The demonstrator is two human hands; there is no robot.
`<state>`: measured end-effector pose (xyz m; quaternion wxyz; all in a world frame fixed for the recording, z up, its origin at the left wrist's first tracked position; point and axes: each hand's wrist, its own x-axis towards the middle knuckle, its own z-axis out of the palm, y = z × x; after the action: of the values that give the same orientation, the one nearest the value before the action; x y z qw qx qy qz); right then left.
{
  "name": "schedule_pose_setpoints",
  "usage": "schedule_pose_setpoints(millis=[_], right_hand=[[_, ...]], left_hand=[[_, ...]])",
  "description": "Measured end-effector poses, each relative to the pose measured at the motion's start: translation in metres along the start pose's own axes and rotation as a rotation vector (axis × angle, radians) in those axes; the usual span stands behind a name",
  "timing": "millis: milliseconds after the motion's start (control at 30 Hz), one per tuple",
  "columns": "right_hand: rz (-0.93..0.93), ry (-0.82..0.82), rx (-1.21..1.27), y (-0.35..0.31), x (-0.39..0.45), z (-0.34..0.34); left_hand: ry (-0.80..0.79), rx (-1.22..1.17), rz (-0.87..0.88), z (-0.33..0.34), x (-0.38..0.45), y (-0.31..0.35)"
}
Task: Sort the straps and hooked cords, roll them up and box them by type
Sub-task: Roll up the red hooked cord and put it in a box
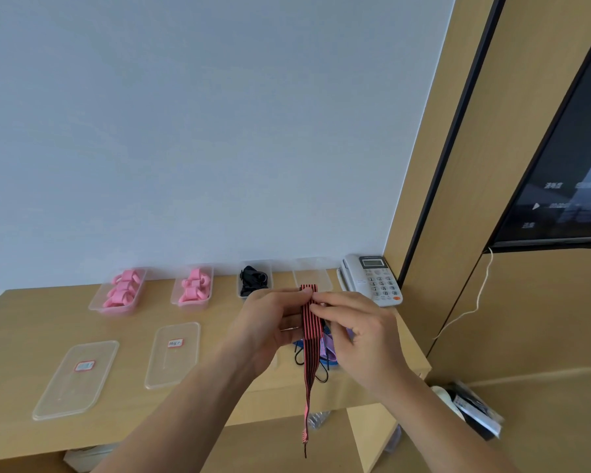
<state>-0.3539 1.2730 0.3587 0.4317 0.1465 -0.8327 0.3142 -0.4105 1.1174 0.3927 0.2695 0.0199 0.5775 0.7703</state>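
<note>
On the far left of the wooden desk (31,322) stand two clear boxes along the wall: the first box (118,291) and the second box (192,287) both hold rolled pink straps. In front of them lie two flat lids with red-framed labels, a larger lid (76,379) and a smaller lid (173,354). Further right at the wall, a third box (254,279) holds black cords, and a fourth box (313,278) beside it looks empty, though the hands hide part of it.

The left hand (270,324) and the right hand (357,331) meet above the desk, near its front right part. Both pinch the top of a red and black striped strap (312,319); the left fingers are curled behind it and the right thumb and fingers press on its front. The rest of the strap hangs straight down past the desk edge, its end free in the air.

The strap seems light, flat and soft, probably elastic, so it should roll easily but may spring open if the grip loosens. The best hold is probably at the top end, with the roll kept tight between thumb and finger.

Under the hands lies a small pile of other cords (321,361), blue, purple and black with hooks, which could catch on the hanging end. To the right a white telephone (372,279) stands close to the fourth box, and the desk ends just after it, so room there is narrow. The open surface is more to the left.
</note>
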Motion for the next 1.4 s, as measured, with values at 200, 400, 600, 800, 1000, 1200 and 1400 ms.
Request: schedule_pose_setpoints(millis=[200,400,600,800,1000,1200,1400], right_hand=[[0.413,-0.047,0.316,-0.017,0.005,-0.007],[0.888,-0.216,0.538,-0.012,0.017,-0.008],[0.946,-0.288,0.729,-0.017,0.027,-0.015],[0.922,-0.258,0.745,-0.018,0.034,-0.019],[0.841,-0.174,0.650,-0.016,0.037,-0.023],[0.667,-0.123,0.598,-0.017,0.032,-0.025],[0.552,-0.089,0.549,-0.017,0.023,-0.024]], left_hand=[[0.049,0.103,0.113,0.002,-0.003,-0.001],[0.078,0.150,0.208,0.006,-0.006,-0.001],[0.038,0.118,0.204,0.004,-0.008,-0.003],[-0.003,0.127,0.100,0.012,-0.016,-0.013],[-0.027,0.140,-0.016,0.016,-0.023,-0.019],[-0.010,0.137,-0.088,0.021,-0.024,-0.018],[-0.079,0.036,-0.124,0.022,-0.026,-0.012]])
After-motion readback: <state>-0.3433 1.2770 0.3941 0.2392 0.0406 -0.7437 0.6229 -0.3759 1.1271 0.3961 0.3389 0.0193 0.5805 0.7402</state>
